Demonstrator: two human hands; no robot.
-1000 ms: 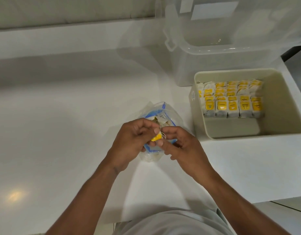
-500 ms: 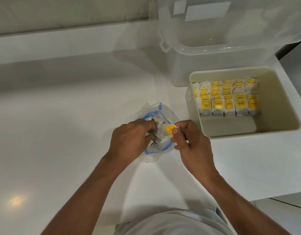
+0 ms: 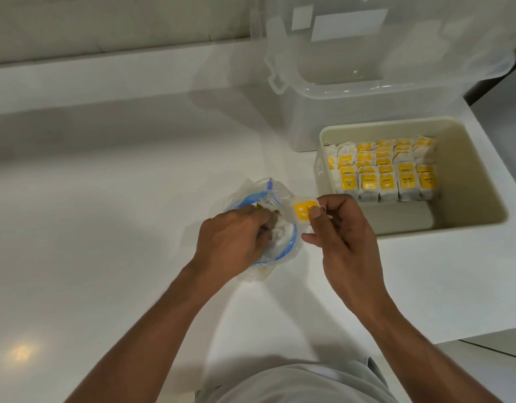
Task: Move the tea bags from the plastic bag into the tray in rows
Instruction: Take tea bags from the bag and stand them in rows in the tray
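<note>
At the near edge of the view is the person's pale shirt [image 3: 294,385], with both bare forearms reaching forward over a white counter [image 3: 105,213]. A small glare of lamp light [image 3: 21,353] lies on the counter to the near left.

The left hand [image 3: 230,242] is on the plastic bag [image 3: 277,196], a crumpled clear bag with a blue zip rim that sits on the counter. Its fingers curl down over the rim into the open mouth and hold the bag there. More tea bags show dimly inside, half hidden by the hand.

Just to the right, the right hand [image 3: 344,239] pinches one tea bag [image 3: 299,212] between thumb and forefinger, with the thumb tip pressed on its yellow label. The other fingers are loosely bent below. This tea bag is lifted clear of the bag's mouth, between the plastic bag and the tray and short of the tray's near left corner.

Farther right stands the tray [image 3: 483,175], a beige rectangular tub. The rows of tea bags [image 3: 382,170] stand upright in it, yellow labels facing the person, packed against the far and left walls. The near strip of its floor is bare.

Behind the tray stands a clear storage box [image 3: 353,117] with its lid raised and white labels on it.
</note>
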